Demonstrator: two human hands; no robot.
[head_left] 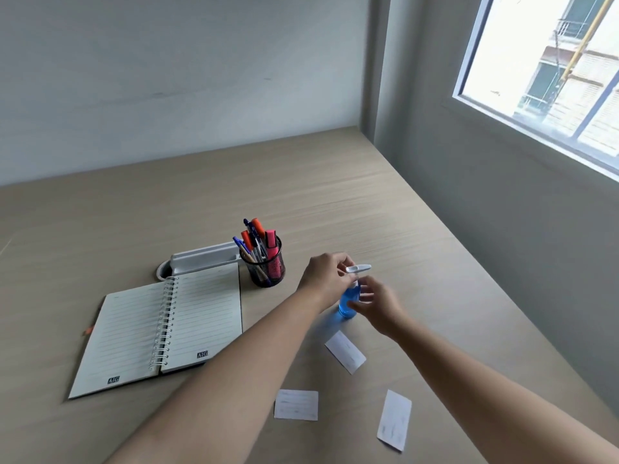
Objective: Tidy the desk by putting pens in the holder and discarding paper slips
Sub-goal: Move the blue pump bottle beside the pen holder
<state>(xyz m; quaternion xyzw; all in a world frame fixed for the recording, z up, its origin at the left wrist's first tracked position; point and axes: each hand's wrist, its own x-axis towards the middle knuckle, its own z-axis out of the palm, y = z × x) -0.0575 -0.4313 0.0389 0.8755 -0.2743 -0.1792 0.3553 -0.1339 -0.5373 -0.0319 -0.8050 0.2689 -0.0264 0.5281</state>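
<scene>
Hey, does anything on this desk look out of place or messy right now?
Yes. Three paper slips lie scattered at odd angles on the desk, near the front. The pens stand in the mesh holder. Both hands, left and right, are at a blue spray bottle.

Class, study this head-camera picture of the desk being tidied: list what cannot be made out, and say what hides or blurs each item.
1. Writing on the three white paper slips: smeared, too small.
2. Middle of the small blue spray bottle with white nozzle: covered by the left hand and right hand; whether either grips it is unclear.
3. Lower ends of the pens in the black mesh holder: hidden inside.
4. Grey tray: contents hidden by its wall.
</scene>
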